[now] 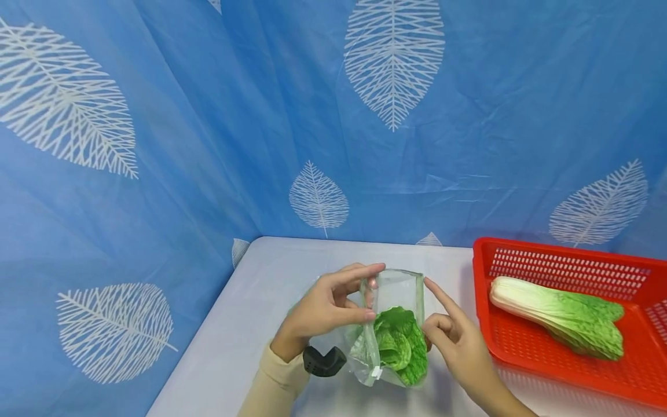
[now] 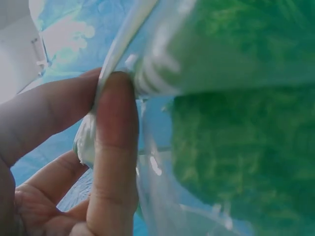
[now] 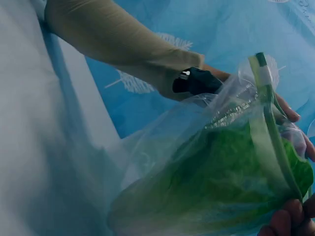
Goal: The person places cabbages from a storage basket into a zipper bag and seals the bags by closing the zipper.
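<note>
I'm watching the left hand [image 1: 327, 304] and right hand [image 1: 461, 341] pinching opposite edges of the bag [image 1: 370, 354]; greens [image 1: 400, 346] are sitting inside it, left of the basket [image 1: 513, 337].

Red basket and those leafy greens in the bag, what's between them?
The head view shows the right hand between the leafy greens in the clear bag and the red basket, with some white table visible.

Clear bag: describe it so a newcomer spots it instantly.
Head view: on the white table, look left of the red basket. Between the left hand and right hand is the clear bag. Unlike the basket, it's see-through, with green leaves inside.
</note>
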`<state>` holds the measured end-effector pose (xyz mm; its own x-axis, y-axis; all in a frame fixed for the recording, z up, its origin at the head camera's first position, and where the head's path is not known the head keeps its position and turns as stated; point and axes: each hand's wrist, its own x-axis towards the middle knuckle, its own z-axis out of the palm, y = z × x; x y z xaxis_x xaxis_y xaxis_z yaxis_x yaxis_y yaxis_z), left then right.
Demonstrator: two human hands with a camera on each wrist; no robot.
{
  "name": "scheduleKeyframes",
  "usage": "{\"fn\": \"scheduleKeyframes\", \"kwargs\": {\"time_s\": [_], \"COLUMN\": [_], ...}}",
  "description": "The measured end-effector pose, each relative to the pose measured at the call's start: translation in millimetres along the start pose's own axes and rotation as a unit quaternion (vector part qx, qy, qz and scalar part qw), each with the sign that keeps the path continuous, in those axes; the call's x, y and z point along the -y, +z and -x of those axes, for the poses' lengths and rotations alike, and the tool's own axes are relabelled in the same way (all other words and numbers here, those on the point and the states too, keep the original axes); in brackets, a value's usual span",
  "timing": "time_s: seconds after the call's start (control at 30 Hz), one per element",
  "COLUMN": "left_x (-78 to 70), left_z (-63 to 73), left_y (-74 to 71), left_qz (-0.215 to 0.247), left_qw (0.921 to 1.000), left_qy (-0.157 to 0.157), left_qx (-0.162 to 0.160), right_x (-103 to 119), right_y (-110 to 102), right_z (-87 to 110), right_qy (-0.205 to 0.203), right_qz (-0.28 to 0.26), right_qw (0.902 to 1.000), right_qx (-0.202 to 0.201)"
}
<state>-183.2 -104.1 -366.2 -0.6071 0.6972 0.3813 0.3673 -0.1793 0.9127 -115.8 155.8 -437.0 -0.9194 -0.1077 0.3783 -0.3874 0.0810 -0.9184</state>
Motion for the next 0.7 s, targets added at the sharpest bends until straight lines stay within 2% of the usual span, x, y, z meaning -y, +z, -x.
{"fn": "scheduleKeyframes", "kwargs": {"time_s": [0.13, 0.3, 0.4, 0.6, 0.7], "left_x": [-7.8, -19.3, -23.9, -26.2, -27.4], "left_z": [4.2, 10.9, 13.2, 14.9, 16.1], "left_y": [-3.5, -9.3, -12.0, -14.9, -17.9], "left_qz": [0.030, 0.034, 0.025, 0.028, 0.040], "left_qw": [0.9995, 0.9992, 0.9994, 0.9994, 0.9989], "left_qy": [0.006, 0.018, 0.020, 0.016, 0.012], "left_qx": [-0.007, -0.015, -0.016, -0.012, -0.020], "right_x": [15, 33, 40, 50, 66], "right_y": [-6, -14, -19, -27, -33], "right_z": [-7.3, -17.7, -25.4, -37.5, -46.0], "right_qy": [-0.024, -0.059, -0.052, -0.030, -0.007], "right_qz": [0.010, 0.050, 0.070, 0.070, 0.073], "right_qw": [0.9997, 0.9965, 0.9940, 0.9888, 0.9840], "right_qx": [0.006, 0.032, 0.066, 0.129, 0.162]}}
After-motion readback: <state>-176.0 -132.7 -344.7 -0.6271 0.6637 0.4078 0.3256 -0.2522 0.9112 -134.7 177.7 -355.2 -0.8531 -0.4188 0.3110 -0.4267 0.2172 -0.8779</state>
